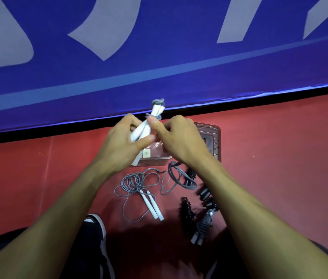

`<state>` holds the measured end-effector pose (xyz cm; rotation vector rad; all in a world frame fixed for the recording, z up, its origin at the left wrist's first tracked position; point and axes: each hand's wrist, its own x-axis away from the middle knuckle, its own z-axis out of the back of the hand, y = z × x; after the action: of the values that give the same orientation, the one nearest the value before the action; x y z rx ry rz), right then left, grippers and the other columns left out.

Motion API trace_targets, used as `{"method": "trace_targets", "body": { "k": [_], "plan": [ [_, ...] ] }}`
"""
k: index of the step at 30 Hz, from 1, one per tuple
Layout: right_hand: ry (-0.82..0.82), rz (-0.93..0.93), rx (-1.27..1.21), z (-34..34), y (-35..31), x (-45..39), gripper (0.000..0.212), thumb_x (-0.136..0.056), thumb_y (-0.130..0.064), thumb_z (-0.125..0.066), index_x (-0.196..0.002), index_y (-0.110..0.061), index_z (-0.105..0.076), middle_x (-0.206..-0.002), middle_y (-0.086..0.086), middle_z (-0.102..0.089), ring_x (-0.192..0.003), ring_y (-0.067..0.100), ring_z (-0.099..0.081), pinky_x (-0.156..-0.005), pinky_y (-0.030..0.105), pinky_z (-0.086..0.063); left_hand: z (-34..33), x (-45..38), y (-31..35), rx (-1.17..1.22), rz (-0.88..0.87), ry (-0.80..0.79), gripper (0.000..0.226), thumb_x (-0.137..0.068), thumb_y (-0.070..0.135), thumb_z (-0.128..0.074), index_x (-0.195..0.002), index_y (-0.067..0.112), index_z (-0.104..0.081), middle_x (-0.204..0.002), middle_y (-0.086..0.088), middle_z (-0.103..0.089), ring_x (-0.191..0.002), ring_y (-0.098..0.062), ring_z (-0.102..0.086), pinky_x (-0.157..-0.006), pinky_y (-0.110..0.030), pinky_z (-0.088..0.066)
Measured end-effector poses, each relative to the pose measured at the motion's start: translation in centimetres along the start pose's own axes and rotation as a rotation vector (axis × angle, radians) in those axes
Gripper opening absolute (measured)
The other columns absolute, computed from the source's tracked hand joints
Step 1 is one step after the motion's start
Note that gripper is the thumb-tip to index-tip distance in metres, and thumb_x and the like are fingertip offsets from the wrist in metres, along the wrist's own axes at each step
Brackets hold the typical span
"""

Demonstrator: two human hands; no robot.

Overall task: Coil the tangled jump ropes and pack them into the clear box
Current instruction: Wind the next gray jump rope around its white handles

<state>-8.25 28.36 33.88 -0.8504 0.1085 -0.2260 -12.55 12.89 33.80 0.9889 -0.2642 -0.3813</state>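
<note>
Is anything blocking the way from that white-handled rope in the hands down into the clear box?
Nothing visible. Both hands hold the white-handled rope above the clear box, whose lid lies beside it.

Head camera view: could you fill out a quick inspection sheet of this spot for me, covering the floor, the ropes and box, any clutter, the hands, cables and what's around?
Surface: red floor.
Job's things: white-handled rope bundle held up in both hands; loose grey rope with white handles on the floor; dark ropes and a grey-wound one beside it; clear box under the hands, its lid to the right.
Clutter: nothing seen.
Hands: left hand grips the bundle's handles; right hand pinches the grey cord at them.
Cables: nothing seen besides the ropes.
Surroundings: blue banner behind; black shoe below.
</note>
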Motion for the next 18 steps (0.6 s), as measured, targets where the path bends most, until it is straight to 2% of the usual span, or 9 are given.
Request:
{"method": "trace_targets", "body": {
  "k": [3,5,6,9,12,14,16,18],
  "plan": [
    [-0.03,0.052,0.012,-0.3,-0.7,0.2,0.068,-0.103,-0.056,-0.037,-0.05,-0.013,-0.044,-0.048,0.006,-0.05,-0.059,0.033,-0.051,-0.063,0.045,-0.046,-0.1,0.2,0.4,-0.118,-0.003,0.095,0.036,-0.076,0.03,-0.081,-0.082,0.013,-0.051,-0.07,0.004,-0.061,-0.055,-0.001,-0.048,-0.049,-0.018,-0.033],
    [-0.045,0.078,0.028,-0.5,-1.1,0.2,0.062,-0.106,-0.05,-0.033,-0.053,-0.019,-0.041,-0.051,0.002,-0.046,-0.062,0.03,-0.046,-0.064,0.042,-0.041,-0.2,0.2,0.8,-0.165,-0.036,0.074,0.027,-0.08,0.026,-0.075,-0.086,0.012,-0.053,-0.07,0.006,-0.059,-0.056,0.001,-0.049,-0.05,-0.017,-0.034],
    [-0.046,0.089,0.028,-0.6,-1.2,0.2,0.06,-0.106,-0.05,-0.03,-0.055,-0.019,-0.043,-0.054,0.002,-0.05,-0.064,0.029,-0.048,-0.066,0.043,-0.043,-0.3,0.1,0.9,-0.144,-0.05,0.04,0.019,-0.083,0.021,-0.072,-0.09,0.014,-0.055,-0.074,0.007,-0.061,-0.06,0.003,-0.053,-0.051,-0.015,-0.035],
    [-0.034,0.077,0.053,-0.8,-1.1,0.3,0.064,-0.099,-0.06,-0.03,-0.059,-0.016,-0.053,-0.059,0.003,-0.058,-0.069,0.03,-0.056,-0.066,0.04,-0.047,-0.3,0.2,0.3,-0.144,-0.053,-0.034,0.018,-0.091,0.018,-0.065,-0.096,0.017,-0.047,-0.081,0.005,-0.061,-0.071,-0.003,-0.06,-0.055,-0.016,-0.038],
    [-0.026,0.066,0.084,-0.6,-0.8,0.6,0.063,-0.095,-0.068,-0.04,-0.059,-0.018,-0.052,-0.054,0.0,-0.051,-0.065,0.027,-0.052,-0.059,0.036,-0.037,-0.5,0.3,-0.2,-0.212,-0.044,-0.086,0.026,-0.096,0.031,-0.057,-0.103,0.013,-0.039,-0.089,-0.004,-0.059,-0.079,-0.017,-0.056,-0.057,-0.02,-0.036],
    [-0.051,0.062,0.042,-0.2,-0.8,0.4,0.057,-0.1,-0.056,-0.047,-0.056,-0.02,-0.048,-0.051,-0.002,-0.048,-0.057,0.014,-0.049,-0.056,0.033,-0.035,-0.5,0.1,-0.1,-0.22,-0.009,-0.139,0.026,-0.099,0.041,-0.051,-0.104,0.017,-0.044,-0.091,0.004,-0.059,-0.081,-0.01,-0.057,-0.062,-0.025,-0.038],
    [-0.085,0.033,-0.059,0.1,-0.5,0.0,0.057,-0.103,-0.044,-0.049,-0.052,-0.02,-0.044,-0.048,-0.004,-0.045,-0.047,0.007,-0.043,-0.049,0.023,-0.03,-0.4,-0.2,0.0,-0.186,0.01,-0.178,0.025,-0.101,0.05,-0.043,-0.096,0.026,-0.051,-0.088,0.013,-0.059,-0.079,0.002,-0.055,-0.067,-0.028,-0.039],
    [-0.099,0.005,-0.125,0.4,-0.3,-0.4,0.061,-0.104,-0.041,-0.049,-0.048,-0.019,-0.049,-0.05,-0.004,-0.046,-0.043,0.007,-0.04,-0.046,0.02,-0.029,-0.2,-0.2,0.2,-0.033,0.037,-0.199,0.04,-0.097,0.059,-0.037,-0.091,0.027,-0.06,-0.086,0.013,-0.064,-0.079,0.002,-0.058,-0.074,-0.033,-0.041]
  ]
}}
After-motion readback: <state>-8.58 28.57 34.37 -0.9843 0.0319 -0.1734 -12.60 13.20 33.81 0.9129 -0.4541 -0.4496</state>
